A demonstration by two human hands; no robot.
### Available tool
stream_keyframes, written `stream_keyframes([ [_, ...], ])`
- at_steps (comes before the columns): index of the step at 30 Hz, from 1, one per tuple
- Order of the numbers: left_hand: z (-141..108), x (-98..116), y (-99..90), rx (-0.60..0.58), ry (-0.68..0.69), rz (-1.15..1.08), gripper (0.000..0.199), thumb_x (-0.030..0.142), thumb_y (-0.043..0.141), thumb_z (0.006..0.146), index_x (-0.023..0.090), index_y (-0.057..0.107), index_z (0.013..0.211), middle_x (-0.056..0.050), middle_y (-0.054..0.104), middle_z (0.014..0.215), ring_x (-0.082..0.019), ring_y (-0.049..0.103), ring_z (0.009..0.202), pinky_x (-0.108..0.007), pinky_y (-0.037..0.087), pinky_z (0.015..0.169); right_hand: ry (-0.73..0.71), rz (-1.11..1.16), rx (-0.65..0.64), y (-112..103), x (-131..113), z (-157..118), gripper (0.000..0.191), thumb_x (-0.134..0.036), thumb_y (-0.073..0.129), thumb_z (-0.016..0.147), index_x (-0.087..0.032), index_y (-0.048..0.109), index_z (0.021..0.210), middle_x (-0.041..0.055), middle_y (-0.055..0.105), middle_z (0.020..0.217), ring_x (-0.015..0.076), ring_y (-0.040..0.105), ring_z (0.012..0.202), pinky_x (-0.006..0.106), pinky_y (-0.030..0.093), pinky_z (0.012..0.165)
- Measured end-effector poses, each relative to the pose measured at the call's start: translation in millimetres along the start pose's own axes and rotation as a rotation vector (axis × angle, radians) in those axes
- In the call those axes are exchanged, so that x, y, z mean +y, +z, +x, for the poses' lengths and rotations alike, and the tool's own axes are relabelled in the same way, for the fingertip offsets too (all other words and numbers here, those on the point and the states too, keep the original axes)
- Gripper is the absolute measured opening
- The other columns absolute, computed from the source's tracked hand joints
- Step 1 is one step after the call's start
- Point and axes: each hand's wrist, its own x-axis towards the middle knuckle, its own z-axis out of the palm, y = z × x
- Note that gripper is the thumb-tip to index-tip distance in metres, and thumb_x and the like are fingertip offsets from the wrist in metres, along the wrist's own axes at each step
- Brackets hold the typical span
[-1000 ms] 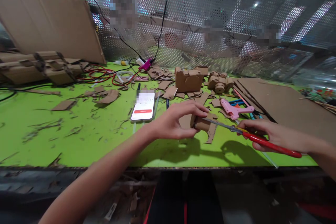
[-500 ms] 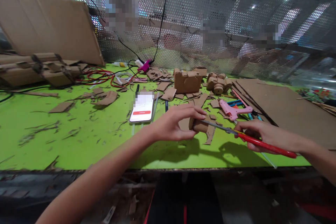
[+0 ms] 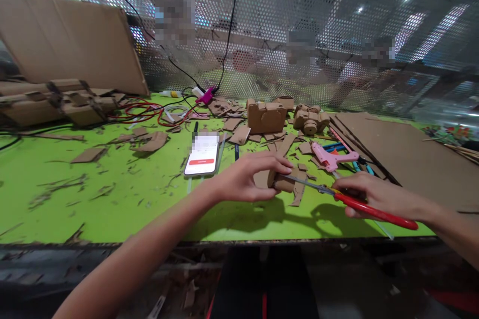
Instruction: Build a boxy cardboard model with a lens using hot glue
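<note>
A small brown cardboard cylinder [image 3: 283,184], the landmark here, is held just over the table between the two hands, close to the left one and well apart from the right. The left hand [image 3: 241,177] is clamped on its left end, the thumb below and the fingers above. A loose brown cardboard strip [image 3: 298,193] shows at the cylinder's right end; whether the two are joined cannot be told.

To the cylinder's right, the right hand [image 3: 368,192] is wrapped around the handles of red-handled metal scissors [image 3: 352,202]. Their blades point left and reach over the cylinder's upper side; how far they are parted is too small to tell.

Beyond the cylinder and to its right lies a pink plastic glue gun [image 3: 331,156]. Straight beyond it stands a boxy brown cardboard camera shape [image 3: 266,117], with a smaller cardboard camera model [image 3: 310,119] to the right of that. To the cylinder's left lies a white-screened phone [image 3: 202,155]. Farther right is a flat brown cardboard sheet [image 3: 396,152]. Cardboard scraps are strewn around the cylinder on the bright green tabletop [image 3: 123,204].
</note>
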Motion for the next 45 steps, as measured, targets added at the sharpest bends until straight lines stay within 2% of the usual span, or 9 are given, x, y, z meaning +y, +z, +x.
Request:
stream_keyframes([
  [4,-1,-1,0.5,-0.007,-0.028,-0.016,0.032,0.016,0.070,0.078,0.018,0.067,0.109,-0.014,0.074,0.116,-0.024,0.070,0.111,-0.037,0.056,0.094,-0.023,-0.028,0.023,1,2,-1,0.056,-0.075,0.053,0.079,-0.021,0.058,0.064,0.0023,0.054,0.061,0.0187,0.050,0.061,0.029,0.038,0.059],
  [11,-2,-6,-0.8,-0.004,-0.043,-0.045,0.030,0.019,0.071,0.080,0.019,0.067,0.110,-0.013,0.074,0.116,-0.024,0.069,0.114,-0.039,0.056,0.098,-0.036,0.029,-0.047,7,6,1,0.058,-0.076,0.048,0.083,-0.022,0.049,0.060,-0.0015,0.045,0.054,0.0134,0.039,0.051,0.027,0.030,0.053],
  [23,-3,-10,0.9,-0.051,-0.117,-0.098,0.031,0.022,0.073,0.080,0.018,0.069,0.110,-0.015,0.074,0.117,-0.025,0.069,0.113,-0.040,0.055,0.097,0.008,0.031,-0.058,16,9,-1,0.056,-0.073,0.045,0.085,-0.022,0.049,0.062,0.0007,0.049,0.058,0.0157,0.041,0.056,0.031,0.035,0.059],
  [28,-4,-11,-0.1,-0.072,-0.154,-0.077,0.032,0.024,0.072,0.079,0.020,0.069,0.111,-0.012,0.074,0.119,-0.025,0.069,0.114,-0.040,0.055,0.097,-0.014,-0.174,0.067,21,13,-2,0.053,-0.071,0.047,0.086,-0.022,0.055,0.066,0.0038,0.054,0.061,0.0196,0.051,0.063,0.030,0.036,0.059],
  [33,-6,-13,2.1,-0.131,-0.197,0.068,0.035,0.021,0.070,0.078,0.020,0.068,0.113,-0.010,0.074,0.116,-0.024,0.070,0.108,-0.037,0.056,0.093,-0.116,-0.445,0.295,28,23,-4,0.042,-0.059,0.046,0.091,-0.023,0.057,0.073,0.0029,0.053,0.056,0.0162,0.041,0.048,0.032,0.021,0.052],
  [36,-8,-18,4.8,-0.125,-0.304,0.329,0.032,0.016,0.066,0.077,0.019,0.068,0.109,-0.012,0.073,0.113,-0.026,0.070,0.104,-0.039,0.058,0.088,-0.052,-0.429,0.250,28,26,-2,0.049,-0.064,0.041,0.092,-0.021,0.059,0.076,0.0045,0.056,0.057,0.0184,0.047,0.050,0.030,0.026,0.053],
  [39,-10,-24,5.2,-0.066,-0.374,0.464,0.032,0.014,0.065,0.078,0.017,0.067,0.110,-0.016,0.070,0.119,-0.030,0.067,0.108,-0.045,0.057,0.088,0.114,-0.307,0.173,27,30,5,0.053,-0.067,0.042,0.091,-0.020,0.061,0.076,0.0067,0.062,0.062,0.0215,0.057,0.058,0.030,0.035,0.056],
  [42,-11,-26,3.1,0.035,-0.362,0.317,0.038,0.020,0.066,0.081,0.020,0.063,0.119,-0.014,0.067,0.126,-0.029,0.064,0.116,-0.047,0.054,0.097,0.243,-0.214,0.183,31,35,18,0.049,-0.064,0.051,0.087,-0.018,0.067,0.085,0.0109,0.072,0.078,0.0250,0.065,0.067,0.030,0.040,0.058],
  [45,-11,-25,1.8,0.122,-0.406,0.075,0.040,0.024,0.070,0.081,0.021,0.062,0.120,-0.012,0.066,0.128,-0.026,0.062,0.121,-0.043,0.052,0.101,0.272,-0.205,0.221,36,34,33,0.047,-0.057,0.055,0.086,-0.015,0.071,0.101,0.0131,0.075,0.084,0.0277,0.068,0.073,0.030,0.042,0.060],
])
